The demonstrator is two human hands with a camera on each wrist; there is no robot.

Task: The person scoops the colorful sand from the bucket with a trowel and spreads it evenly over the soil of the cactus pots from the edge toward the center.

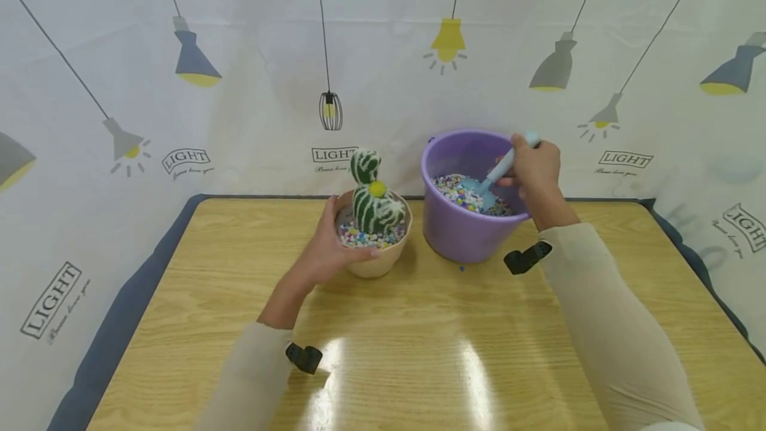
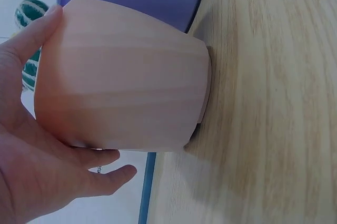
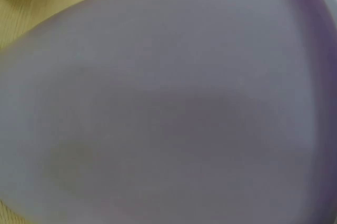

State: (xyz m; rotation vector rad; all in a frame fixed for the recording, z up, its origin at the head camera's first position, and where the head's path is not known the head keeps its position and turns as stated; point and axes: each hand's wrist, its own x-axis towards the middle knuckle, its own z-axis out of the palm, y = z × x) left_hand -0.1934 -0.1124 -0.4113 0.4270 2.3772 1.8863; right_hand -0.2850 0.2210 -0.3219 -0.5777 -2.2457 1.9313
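A knitted green-and-white cactus with a yellow flower (image 1: 378,189) stands in a pale peach flower pot (image 1: 374,266), with colourful pebbles (image 1: 359,238) around its base. My left hand (image 1: 326,248) holds this pot at its rim, thumb on the near side; the left wrist view shows two fingers spread past the pot wall (image 2: 126,76). To the right stands a purple bucket (image 1: 461,238) partly filled with similar pebbles (image 1: 449,185). Over its rim, my right hand (image 1: 538,168) grips the light blue handle of a small shovel (image 1: 499,168), its blade among the pebbles.
Both containers stand near the back edge of the wood-grain table (image 1: 407,351). One tiny blue pebble (image 1: 462,269) lies before the bucket. A white cloth printed with lamps (image 1: 389,105) hangs behind. Bucket wall (image 3: 174,103) fills most of the right wrist view.
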